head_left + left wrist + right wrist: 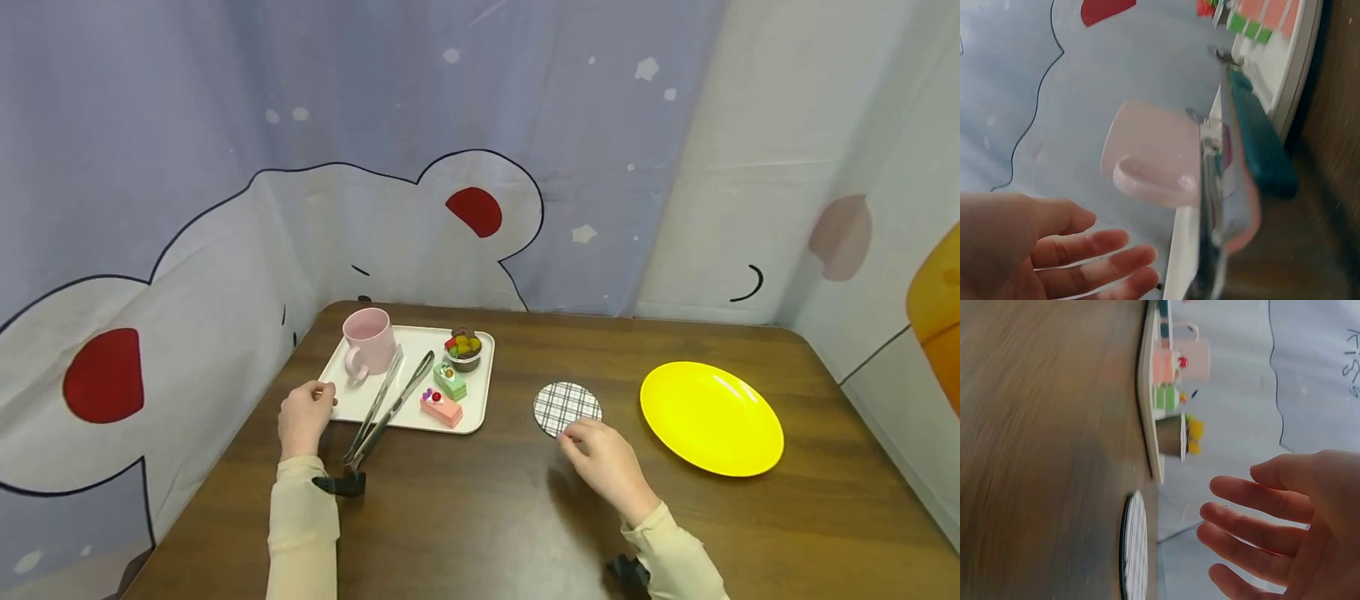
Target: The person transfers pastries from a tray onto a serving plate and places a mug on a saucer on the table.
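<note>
My left hand (306, 417) is beside the front left corner of a white tray (408, 342), its fingers loosely bent and holding nothing. On the tray stand a pink mug (371, 342), a fruit-topped cup dessert (463, 350), a green cake slice (450, 382) and a pink cake slice (441, 408). Metal tongs (390, 412) lie across the tray's front edge, handle end over the table. Over the near edge of a round checked coaster (562, 402) hovers my right hand (606, 462). The right wrist view shows its fingers apart, with nothing in them.
A yellow oval plate (711, 418) lies right of the coaster on the brown wooden table (465, 517). Behind the table hangs a printed curtain (585, 167), which also runs along both sides.
</note>
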The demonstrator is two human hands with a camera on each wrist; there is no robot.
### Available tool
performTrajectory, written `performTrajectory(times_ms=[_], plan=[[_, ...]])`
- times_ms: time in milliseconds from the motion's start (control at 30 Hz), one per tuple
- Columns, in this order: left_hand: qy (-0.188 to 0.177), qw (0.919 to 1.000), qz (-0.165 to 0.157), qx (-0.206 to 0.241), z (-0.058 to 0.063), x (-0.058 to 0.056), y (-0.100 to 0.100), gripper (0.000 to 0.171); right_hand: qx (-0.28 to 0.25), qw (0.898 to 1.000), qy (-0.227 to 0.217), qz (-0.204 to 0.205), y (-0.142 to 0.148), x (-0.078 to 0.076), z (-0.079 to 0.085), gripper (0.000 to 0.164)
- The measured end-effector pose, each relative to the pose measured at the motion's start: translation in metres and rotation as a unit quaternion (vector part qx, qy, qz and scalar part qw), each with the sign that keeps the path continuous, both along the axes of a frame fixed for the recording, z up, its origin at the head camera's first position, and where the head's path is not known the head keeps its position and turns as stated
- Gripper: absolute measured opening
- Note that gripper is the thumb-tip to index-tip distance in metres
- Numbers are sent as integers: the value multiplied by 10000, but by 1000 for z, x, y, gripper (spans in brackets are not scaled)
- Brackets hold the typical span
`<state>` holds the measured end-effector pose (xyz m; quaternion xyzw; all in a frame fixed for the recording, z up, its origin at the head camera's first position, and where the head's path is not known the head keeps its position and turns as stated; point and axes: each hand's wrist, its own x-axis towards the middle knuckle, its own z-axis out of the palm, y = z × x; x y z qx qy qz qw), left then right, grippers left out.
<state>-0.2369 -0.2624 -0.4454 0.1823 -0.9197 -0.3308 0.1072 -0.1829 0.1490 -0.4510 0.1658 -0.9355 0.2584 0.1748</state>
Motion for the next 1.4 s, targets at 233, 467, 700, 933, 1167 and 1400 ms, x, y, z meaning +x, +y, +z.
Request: performTrajectory(times_ms=[233,467,700,933,1167,1400], plan=[[-307,9991,-177,243,-9,-14,-10,49,-122,9992,120,352,-23,-1,3,6],[-555,9980,-295,71,-22,-11,-21,55,136,9965,44,820,-40,2,-4,6],[-619,9974,-318,191,-23,-9,-27,61,233,9932,-127,1138,-60,6,-4,10],[-729,9961,-484,97,-25,-10,-33,63,438,9848,-490,1610,-93,6,-3,9],[-801,9957,-438,148,-29,-12,-36,63,652,9747,-966,1905,-124,-4,0,19],[-892,9951,-392,187,-32,-8,-40,62,1098,9661,-1068,2080,-158,-14,3,43]])
